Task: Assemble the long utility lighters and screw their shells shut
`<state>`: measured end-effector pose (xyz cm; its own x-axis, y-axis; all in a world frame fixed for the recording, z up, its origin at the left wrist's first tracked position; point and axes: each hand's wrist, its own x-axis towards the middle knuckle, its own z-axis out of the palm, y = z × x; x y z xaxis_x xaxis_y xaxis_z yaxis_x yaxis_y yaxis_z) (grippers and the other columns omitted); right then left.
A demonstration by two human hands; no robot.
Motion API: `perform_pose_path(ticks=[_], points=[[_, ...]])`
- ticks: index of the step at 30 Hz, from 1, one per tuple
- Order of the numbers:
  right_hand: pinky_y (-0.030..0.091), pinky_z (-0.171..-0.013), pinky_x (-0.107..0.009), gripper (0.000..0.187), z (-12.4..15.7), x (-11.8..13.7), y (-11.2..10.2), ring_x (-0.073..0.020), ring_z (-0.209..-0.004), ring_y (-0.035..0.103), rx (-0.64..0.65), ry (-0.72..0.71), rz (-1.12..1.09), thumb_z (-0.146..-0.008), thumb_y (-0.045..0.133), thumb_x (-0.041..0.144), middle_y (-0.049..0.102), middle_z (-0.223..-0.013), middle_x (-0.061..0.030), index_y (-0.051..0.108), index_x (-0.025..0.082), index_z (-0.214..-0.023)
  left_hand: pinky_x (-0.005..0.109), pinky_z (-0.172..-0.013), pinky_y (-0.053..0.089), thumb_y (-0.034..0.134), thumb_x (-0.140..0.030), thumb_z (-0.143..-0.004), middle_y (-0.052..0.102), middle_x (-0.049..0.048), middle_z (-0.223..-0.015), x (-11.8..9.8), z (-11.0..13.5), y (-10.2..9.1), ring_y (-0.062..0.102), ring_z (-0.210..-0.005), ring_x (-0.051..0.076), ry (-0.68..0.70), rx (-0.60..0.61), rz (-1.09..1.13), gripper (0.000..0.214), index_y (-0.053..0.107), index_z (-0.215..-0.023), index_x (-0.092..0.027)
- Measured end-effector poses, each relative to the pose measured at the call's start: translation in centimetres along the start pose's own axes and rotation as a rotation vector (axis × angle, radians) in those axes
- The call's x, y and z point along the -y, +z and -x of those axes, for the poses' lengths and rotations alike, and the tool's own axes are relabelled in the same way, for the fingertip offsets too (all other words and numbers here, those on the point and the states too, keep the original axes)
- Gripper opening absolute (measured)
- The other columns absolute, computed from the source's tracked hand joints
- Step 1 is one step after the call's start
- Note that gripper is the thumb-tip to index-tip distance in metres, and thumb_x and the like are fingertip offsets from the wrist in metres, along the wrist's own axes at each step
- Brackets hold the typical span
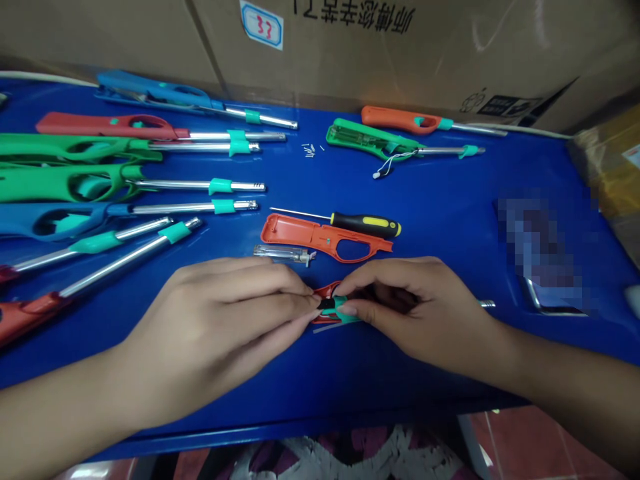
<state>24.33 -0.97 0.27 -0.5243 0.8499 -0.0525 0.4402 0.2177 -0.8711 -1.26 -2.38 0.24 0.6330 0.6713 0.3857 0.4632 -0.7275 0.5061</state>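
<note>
Both hands meet over a red utility lighter's open handle half near the table's front edge. My left hand is closed, its fingertips pinching a small black part in that handle. With thumb and index finger, my right hand grips the teal trigger beside it. The right hand covers most of the lighter's metal tube, whose tip shows past it. Just beyond the hands lie the loose orange-red handle half, a clear fuel tank and a black-and-yellow screwdriver.
Several assembled lighters in blue, red and green lie at left. An opened green lighter with loose wires and an orange lighter lie at back right, near small screws. A cardboard box stands behind; a blurred phone-like object lies right.
</note>
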Motion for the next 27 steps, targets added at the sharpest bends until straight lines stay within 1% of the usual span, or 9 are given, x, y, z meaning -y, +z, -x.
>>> perform_pose_path(ticks=[2, 4, 11, 17, 21, 25, 27], points=[[0.036, -0.049, -0.024, 0.004, -0.02, 0.07, 0.01, -0.0079, -0.052, 0.05, -0.01, 0.02, 0.005, -0.094, 0.077, 0.022, 0.071, -0.069, 0.0058, 0.079, 0.025, -0.096, 0.033, -0.074, 0.064, 0.062, -0.021, -0.106, 0.08, 0.0025, -0.101, 0.0, 0.01, -0.05, 0.078, -0.085, 0.018, 0.004, 0.003, 0.007, 0.013, 0.074, -0.105, -0.023], [0.033, -0.048, -0.024, 0.002, -0.06, 0.12, 0.01, -0.0069, -0.051, 0.045, -0.007, 0.049, -0.012, -0.093, 0.078, 0.022, 0.067, -0.066, 0.007, 0.077, 0.024, -0.093, 0.033, -0.074, 0.064, 0.062, -0.021, -0.106, 0.08, 0.0028, -0.101, 0.0, 0.05, -0.11, 0.079, -0.086, 0.019, 0.005, 0.004, 0.013, 0.014, 0.075, -0.106, -0.023], [0.031, -0.048, -0.024, 0.007, -0.15, 0.19, 0.02, -0.0077, -0.053, 0.046, -0.016, 0.075, -0.055, -0.091, 0.079, 0.022, 0.064, -0.065, 0.0062, 0.074, 0.023, -0.087, 0.031, -0.075, 0.064, 0.062, -0.021, -0.106, 0.08, 0.0023, -0.102, 0.1, 0.24, -0.12, 0.079, -0.087, 0.017, -0.007, -0.005, 0.054, 0.013, 0.075, -0.107, -0.023], [0.029, -0.046, -0.024, 0.005, -0.12, 0.22, -0.02, -0.0072, -0.05, 0.042, 0.001, 0.051, -0.035, -0.092, 0.079, 0.023, 0.06, -0.061, 0.0074, 0.075, 0.024, -0.088, 0.029, -0.071, 0.062, 0.062, -0.022, -0.106, 0.079, 0.0026, -0.1, -0.03, 0.14, 0.19, 0.077, -0.083, 0.016, -0.016, -0.025, 0.049, 0.012, 0.074, -0.105, -0.022], [0.029, -0.046, -0.025, 0.006, -0.29, 0.21, -0.02, -0.0073, -0.05, 0.041, 0.0, 0.047, -0.011, -0.092, 0.08, 0.022, 0.059, -0.06, 0.0079, 0.076, 0.024, -0.088, 0.027, -0.071, 0.062, 0.062, -0.021, -0.106, 0.078, 0.0018, -0.1, -0.13, 0.15, 0.2, 0.077, -0.081, 0.014, -0.03, -0.028, 0.053, 0.011, 0.073, -0.104, -0.022], [0.03, -0.047, -0.025, 0.003, -0.16, 0.1, -0.02, -0.0059, -0.048, 0.038, 0.0, 0.005, 0.009, -0.093, 0.077, 0.023, 0.062, -0.065, 0.0088, 0.075, 0.024, -0.094, 0.027, -0.071, 0.062, 0.061, -0.022, -0.107, 0.078, 0.0011, -0.099, -0.09, 0.18, 0.08, 0.077, -0.081, 0.014, -0.035, -0.032, 0.046, 0.013, 0.074, -0.105, -0.023], [0.031, -0.048, -0.024, 0.011, 0.08, 0.02, -0.06, -0.006, -0.05, 0.039, 0.018, -0.038, 0.034, -0.09, 0.079, 0.023, 0.062, -0.068, 0.009, 0.074, 0.024, -0.101, 0.027, -0.071, 0.063, 0.062, -0.023, -0.106, 0.078, 0.001, -0.098, -0.08, 0.16, 0.05, 0.077, -0.081, 0.015, -0.036, -0.042, 0.038, 0.012, 0.074, -0.104, -0.023]])
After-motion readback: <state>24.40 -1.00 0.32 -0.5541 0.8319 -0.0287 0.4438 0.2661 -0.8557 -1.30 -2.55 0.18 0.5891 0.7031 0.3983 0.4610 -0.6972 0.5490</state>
